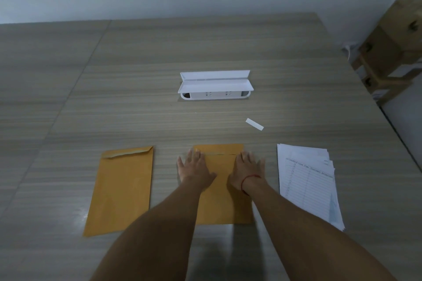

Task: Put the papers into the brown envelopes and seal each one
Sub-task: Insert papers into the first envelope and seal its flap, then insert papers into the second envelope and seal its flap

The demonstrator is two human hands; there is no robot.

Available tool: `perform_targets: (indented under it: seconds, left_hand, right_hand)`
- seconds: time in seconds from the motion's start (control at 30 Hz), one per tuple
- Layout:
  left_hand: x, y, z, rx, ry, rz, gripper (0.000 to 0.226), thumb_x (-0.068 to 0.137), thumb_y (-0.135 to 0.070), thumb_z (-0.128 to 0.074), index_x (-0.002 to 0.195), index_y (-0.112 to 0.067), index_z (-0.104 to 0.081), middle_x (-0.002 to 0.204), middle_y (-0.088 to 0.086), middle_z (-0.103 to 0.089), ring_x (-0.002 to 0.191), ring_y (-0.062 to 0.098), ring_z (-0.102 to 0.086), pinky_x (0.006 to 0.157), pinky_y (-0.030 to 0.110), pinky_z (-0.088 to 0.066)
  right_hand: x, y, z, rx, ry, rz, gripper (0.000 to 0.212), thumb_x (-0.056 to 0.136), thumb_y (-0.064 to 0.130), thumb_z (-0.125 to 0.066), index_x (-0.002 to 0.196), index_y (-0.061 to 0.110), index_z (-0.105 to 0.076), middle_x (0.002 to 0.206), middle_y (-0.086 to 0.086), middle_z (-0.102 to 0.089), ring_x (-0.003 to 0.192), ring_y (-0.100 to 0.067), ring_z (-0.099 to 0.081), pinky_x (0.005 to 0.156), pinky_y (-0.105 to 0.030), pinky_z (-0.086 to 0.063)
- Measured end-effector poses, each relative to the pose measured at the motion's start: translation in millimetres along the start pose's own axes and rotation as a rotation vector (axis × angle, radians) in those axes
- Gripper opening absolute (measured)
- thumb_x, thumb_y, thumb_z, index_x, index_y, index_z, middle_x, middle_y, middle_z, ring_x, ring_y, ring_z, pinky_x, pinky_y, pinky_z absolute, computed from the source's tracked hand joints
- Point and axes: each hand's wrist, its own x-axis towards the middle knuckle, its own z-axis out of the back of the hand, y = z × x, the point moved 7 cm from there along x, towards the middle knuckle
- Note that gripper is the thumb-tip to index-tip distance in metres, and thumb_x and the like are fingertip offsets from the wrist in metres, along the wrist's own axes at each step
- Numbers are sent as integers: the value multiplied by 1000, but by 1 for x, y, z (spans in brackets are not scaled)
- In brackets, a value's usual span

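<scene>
Near centre of the table (159,52), item one: a brown envelope (222,189), its flap (219,149) folded down at the far end, with our left hand (196,171) and right hand (247,171) laid flat on it, fingers straight, pressing and grasping nothing. Item two, left: a second brown envelope (123,189) whose flap edge looks slightly lifted, so we judge its seal may fail; item three, right: fanned papers (308,185), which our right forearm could scatter. Uneven palm pressure could slide the centre envelope on the smooth top and set its flap crooked or creased.
</scene>
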Motion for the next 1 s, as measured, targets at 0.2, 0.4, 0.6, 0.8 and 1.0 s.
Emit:
perform_targets:
  seconds: [0.2, 0.4, 0.6, 0.8, 1.0]
  left_hand:
    - [10, 9, 8, -62, -24, -15, 92, 90, -62, -43, 152, -11, 2, 162, 4, 5, 150, 22, 3, 120, 48, -5]
    - [30, 8, 23, -49, -42, -39, 91, 89, -59, -47, 153, -12, -1, 162, 4, 3, 150, 23, 3, 120, 47, -4]
    - [66, 2, 47, -92, -93, -59, 85, 91, -53, -49, 152, -11, -8, 162, 6, -2, 150, 23, -3, 120, 46, -8]
    - [108, -10, 72, -150, -135, -89, 76, 93, -46, -52, 151, -13, -15, 162, 5, -6, 149, 22, -11, 119, 44, -16]
    - [121, -10, 83, -158, -144, -79, 76, 93, -47, -52, 151, -15, -16, 162, 4, -6, 149, 23, -10, 120, 46, -19]
  right_hand:
    - [2, 15, 14, 99, -148, 218, 73, 97, 34, -48, 154, 16, -7, 162, -2, 9, 150, -21, 8, 122, -40, -3]
    - [29, 24, 12, 67, 28, 244, 75, 95, 47, -46, 154, 18, -11, 163, 1, 1, 150, -18, -1, 121, -45, -7]
    - [72, 27, 34, 57, 17, 195, 81, 92, 45, -52, 154, 16, -8, 163, 2, 2, 150, -17, -1, 122, -45, -3]
    - [122, 23, 60, 70, 32, 181, 84, 92, 42, -55, 154, 16, -6, 162, 2, 6, 150, -18, 0, 122, -46, -5]
    - [136, 23, 71, 10, -3, 185, 82, 91, 46, -54, 153, 14, -11, 162, -1, -1, 150, -19, -7, 119, -50, -8]
